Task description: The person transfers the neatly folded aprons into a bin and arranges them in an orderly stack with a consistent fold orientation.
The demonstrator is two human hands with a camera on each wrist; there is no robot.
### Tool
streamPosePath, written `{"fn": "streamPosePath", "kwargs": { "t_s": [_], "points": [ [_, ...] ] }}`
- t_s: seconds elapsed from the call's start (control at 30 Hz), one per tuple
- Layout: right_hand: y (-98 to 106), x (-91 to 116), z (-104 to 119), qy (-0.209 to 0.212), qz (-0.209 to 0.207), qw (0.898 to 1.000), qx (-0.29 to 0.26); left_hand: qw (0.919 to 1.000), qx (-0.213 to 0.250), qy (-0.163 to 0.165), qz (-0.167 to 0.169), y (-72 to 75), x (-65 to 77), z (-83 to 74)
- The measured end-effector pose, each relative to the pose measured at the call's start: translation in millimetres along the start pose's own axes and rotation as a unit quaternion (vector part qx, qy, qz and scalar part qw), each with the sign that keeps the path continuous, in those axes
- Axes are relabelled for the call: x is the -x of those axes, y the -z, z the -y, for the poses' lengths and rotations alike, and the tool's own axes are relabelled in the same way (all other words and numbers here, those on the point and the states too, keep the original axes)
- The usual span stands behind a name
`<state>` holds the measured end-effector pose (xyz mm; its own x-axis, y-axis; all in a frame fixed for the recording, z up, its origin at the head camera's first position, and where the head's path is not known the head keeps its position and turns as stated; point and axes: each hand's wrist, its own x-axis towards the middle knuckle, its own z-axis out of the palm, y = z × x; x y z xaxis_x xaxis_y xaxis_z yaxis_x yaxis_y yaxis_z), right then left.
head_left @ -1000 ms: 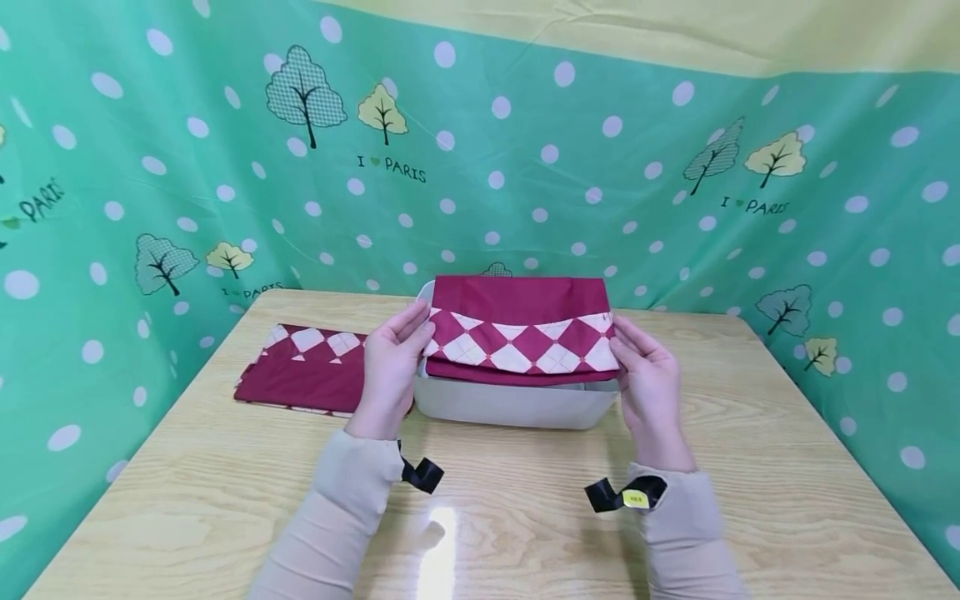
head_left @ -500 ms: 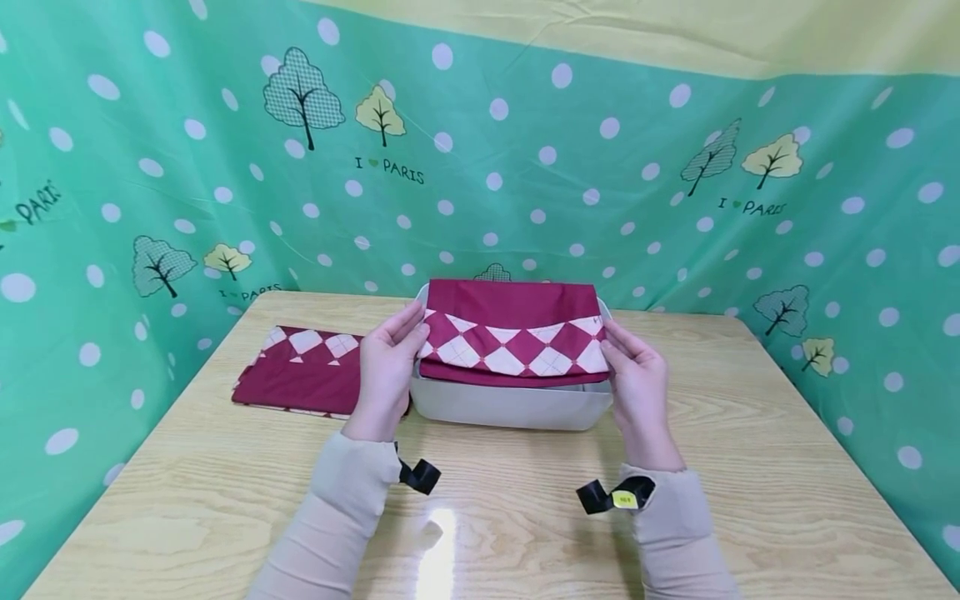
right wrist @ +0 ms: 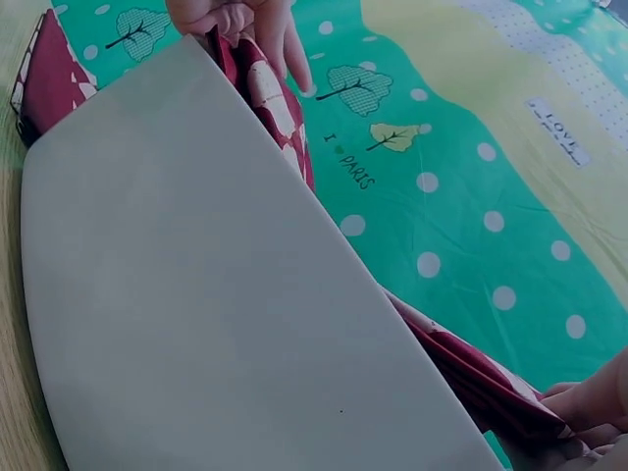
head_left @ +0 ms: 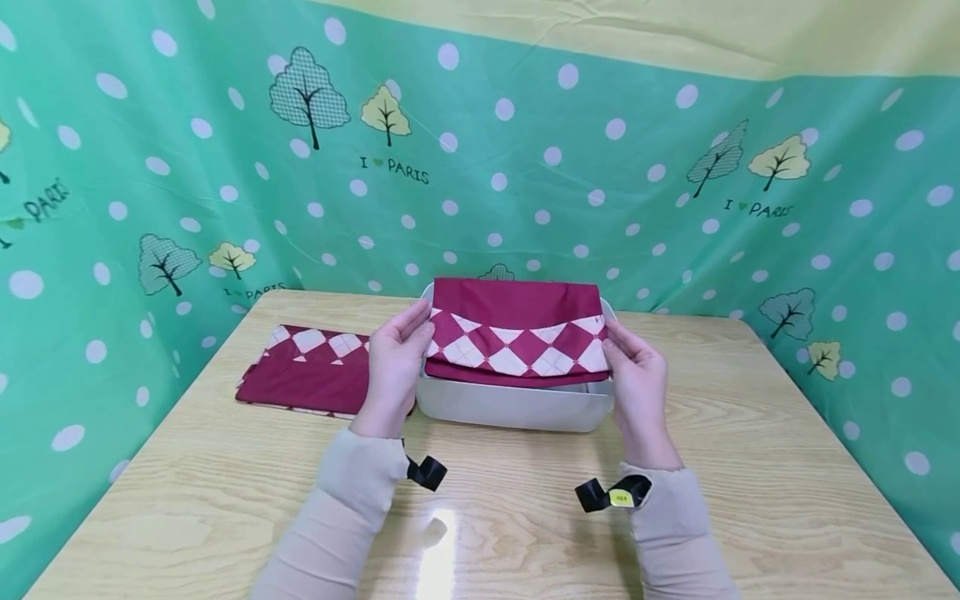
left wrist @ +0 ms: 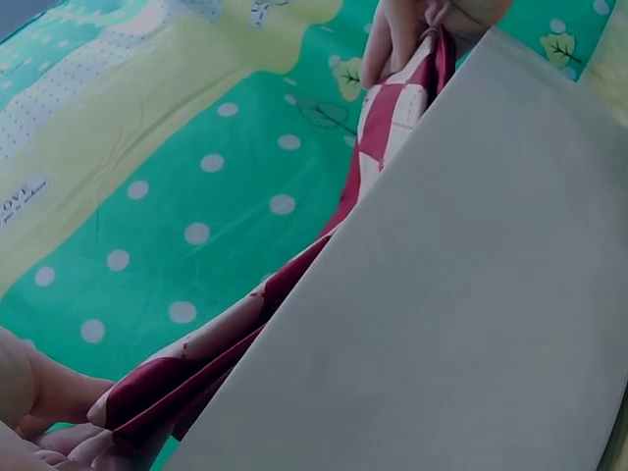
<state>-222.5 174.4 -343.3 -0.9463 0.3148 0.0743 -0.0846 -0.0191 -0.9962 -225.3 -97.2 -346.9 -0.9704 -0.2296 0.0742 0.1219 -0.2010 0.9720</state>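
A folded burgundy cloth [head_left: 517, 300] with a band of white diamonds lies across the opening of a pale grey-white bin [head_left: 517, 407] in the head view. My left hand [head_left: 393, 362] pinches its left end between thumb and fingers, and my right hand [head_left: 641, 383] pinches the right end. In the left wrist view the bin's wall [left wrist: 442, 275] hides much of the cloth [left wrist: 392, 118], which sags between the two hands at the rim. From the right wrist, folded layers of the cloth [right wrist: 471, 368] show just over the bin's edge.
A second folded burgundy cloth [head_left: 307, 385] with white diamonds lies flat on the wooden table [head_left: 510, 533], left of the bin and partly behind my left forearm. A green dotted curtain [head_left: 525, 167] hangs close behind the table's far edge and along both sides.
My right hand has shifted slightly left and the right end of the cloth has come with it, uncovering the bin's right rim. My left hand keeps its hold almost unmoved.
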Motion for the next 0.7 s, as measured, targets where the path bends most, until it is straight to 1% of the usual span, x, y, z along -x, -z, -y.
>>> {"fn": "streamPosePath", "kwargs": {
  "t_s": [0.1,0.27,0.33,0.47,0.6,0.7],
  "points": [
    [-0.5,1.1,-0.6,0.0,0.004,1.0,0.008,0.9999,-0.011,0.004,0.004,0.3,-0.3,-0.7],
    [-0.3,1.8,-1.8,-0.004,-0.002,1.0,0.016,0.9995,-0.026,0.008,0.015,-0.1,-1.0,-1.9],
    [-0.8,1.4,-1.9,-0.004,-0.002,1.0,0.011,0.999,-0.038,0.01,0.022,-0.6,-0.6,-2.7],
    [-2.3,1.5,0.0,0.006,0.013,1.0,0.015,0.9976,-0.055,0.009,0.041,-0.7,0.6,-4.2],
    [-2.2,2.8,1.6,0.009,0.027,0.999,0.042,0.9975,-0.053,0.017,0.044,-0.5,2.1,-5.8],
    [-1.9,3.8,1.7,0.003,0.025,0.998,0.05,0.9975,-0.051,0.026,0.041,-0.6,3.5,-6.7]
  ]
}}
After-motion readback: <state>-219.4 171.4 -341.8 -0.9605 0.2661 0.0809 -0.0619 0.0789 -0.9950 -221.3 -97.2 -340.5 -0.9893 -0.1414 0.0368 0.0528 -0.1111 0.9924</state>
